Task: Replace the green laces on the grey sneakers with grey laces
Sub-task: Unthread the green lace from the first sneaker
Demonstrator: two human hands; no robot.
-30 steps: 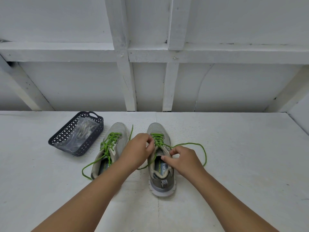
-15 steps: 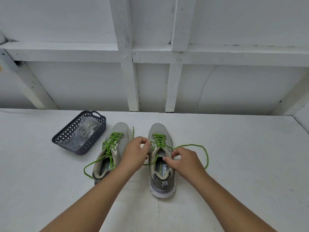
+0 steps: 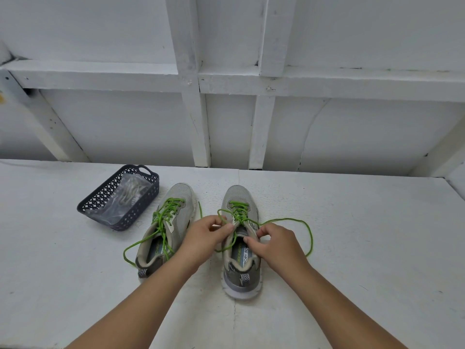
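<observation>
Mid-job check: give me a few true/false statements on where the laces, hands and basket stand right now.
1. Both hands work on the right sneaker. True.
2. The left sneaker has already lost its green lace. False: its green lace is still threaded.
3. The left hand pinches the right sneaker's lace. True.
4. The dark basket sits right of both sneakers. False: it sits left of them.
5. The right hand lies flat on the table. False: its fingers are curled at the sneaker's lace.

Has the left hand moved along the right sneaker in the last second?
Yes. The left hand has drawn slightly back from the right sneaker tongue, toward its left edge.
</observation>
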